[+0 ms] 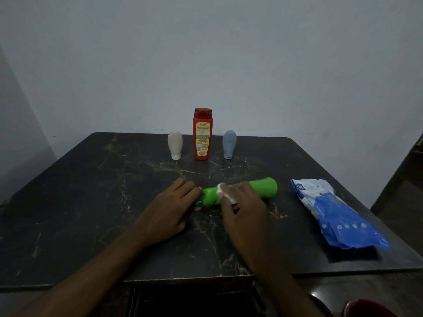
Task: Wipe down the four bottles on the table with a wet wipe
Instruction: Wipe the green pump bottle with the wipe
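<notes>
A green bottle (265, 187) lies on its side on the dark marble table (91, 191), cap end to the left. My left hand (169, 211) grips the cap end. My right hand (245, 207) lies over the middle of the bottle and presses a white wet wipe (220, 189) against it; only scraps of the wipe show between the fingers. At the back stand a cream bottle (175, 144) on its cap, a tall red bottle (202, 133), and a grey-blue bottle (229, 144) on its cap.
A blue and white wet wipe pack (336, 213) lies flat at the right of the table. The pale wall rises right behind the back edge. A dark red object (366, 308) shows at the bottom right, below the table.
</notes>
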